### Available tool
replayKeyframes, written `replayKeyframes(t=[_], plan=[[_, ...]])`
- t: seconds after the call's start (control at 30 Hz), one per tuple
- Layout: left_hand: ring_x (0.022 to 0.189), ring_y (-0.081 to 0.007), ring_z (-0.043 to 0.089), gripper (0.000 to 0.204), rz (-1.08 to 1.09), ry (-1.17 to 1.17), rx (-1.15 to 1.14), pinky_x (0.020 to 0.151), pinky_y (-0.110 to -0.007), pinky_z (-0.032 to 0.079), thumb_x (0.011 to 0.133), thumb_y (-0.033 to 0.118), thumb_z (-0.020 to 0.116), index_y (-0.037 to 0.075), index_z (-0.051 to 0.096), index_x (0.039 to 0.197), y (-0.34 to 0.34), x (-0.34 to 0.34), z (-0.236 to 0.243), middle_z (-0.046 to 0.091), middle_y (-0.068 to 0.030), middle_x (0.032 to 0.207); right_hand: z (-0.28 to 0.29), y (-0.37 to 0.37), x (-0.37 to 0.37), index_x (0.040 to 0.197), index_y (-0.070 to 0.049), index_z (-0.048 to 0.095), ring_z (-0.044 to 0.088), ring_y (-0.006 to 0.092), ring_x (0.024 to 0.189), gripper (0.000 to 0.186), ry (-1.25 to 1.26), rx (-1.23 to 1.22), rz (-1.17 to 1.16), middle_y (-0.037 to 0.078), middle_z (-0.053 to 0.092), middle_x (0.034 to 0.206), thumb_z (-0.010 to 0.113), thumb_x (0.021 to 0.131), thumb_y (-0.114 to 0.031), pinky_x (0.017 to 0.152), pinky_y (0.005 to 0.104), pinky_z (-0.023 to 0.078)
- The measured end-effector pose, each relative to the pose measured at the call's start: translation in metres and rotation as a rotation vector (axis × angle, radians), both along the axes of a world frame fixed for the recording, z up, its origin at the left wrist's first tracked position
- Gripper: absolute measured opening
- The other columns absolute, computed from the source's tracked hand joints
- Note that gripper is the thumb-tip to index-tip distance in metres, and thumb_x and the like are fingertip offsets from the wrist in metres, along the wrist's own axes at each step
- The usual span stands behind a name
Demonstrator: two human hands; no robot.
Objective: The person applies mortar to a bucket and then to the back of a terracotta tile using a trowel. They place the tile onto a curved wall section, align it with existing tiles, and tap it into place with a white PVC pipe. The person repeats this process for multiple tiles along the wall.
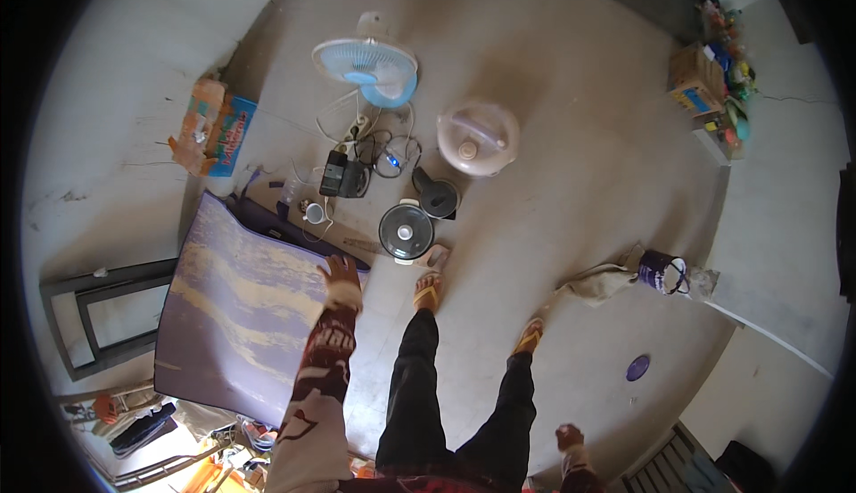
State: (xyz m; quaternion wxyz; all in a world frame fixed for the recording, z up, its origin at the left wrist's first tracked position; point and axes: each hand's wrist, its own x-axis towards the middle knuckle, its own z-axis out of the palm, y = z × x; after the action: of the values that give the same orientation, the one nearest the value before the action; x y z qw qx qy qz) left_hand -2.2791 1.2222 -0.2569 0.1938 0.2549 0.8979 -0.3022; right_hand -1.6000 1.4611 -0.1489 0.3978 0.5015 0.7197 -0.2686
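My left hand (339, 279) reaches forward with its fingers spread, holding nothing. It is over the right edge of a purple mat (241, 297) with yellow streaks; whether it touches the mat, I cannot tell. Down at my right side hangs my right hand (569, 438), its fingers curled in and no object showing in them. Ahead of my left foot stands a pot with a glass lid (407, 232), and just behind it a dark kettle (435, 193). A white cup (314, 213) is beyond the mat's far edge.
A blue-and-white fan (370, 67) lies among cables near a black appliance (344, 175). Right of them sits a large round beige lidded container (479, 139). A cardboard box (214, 132) is by the left wall. Toward the right are a purple bucket (662, 272), a cloth (602, 283) and a purple lid (637, 368).
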Motion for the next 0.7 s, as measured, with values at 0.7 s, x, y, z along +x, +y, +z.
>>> replayKeyframes(t=[0.7], plan=[[0.088, -0.0345, 0.066, 0.078, 0.235, -0.1, -0.175, 0.069, -0.049, 0.052, 0.087, 0.018, 0.057, 0.015, 0.009, 0.149, 0.003, -0.236, -0.204, 0.064, -0.021, 0.1, -0.058, -0.112, -0.153, 0.102, -0.005, 0.064, 0.064, 0.0243, 0.069, 0.029, 0.023, -0.123, -0.433, 0.013, 0.067, 0.076, 0.061, 0.08, -0.023, 0.066, 0.036, 0.051]])
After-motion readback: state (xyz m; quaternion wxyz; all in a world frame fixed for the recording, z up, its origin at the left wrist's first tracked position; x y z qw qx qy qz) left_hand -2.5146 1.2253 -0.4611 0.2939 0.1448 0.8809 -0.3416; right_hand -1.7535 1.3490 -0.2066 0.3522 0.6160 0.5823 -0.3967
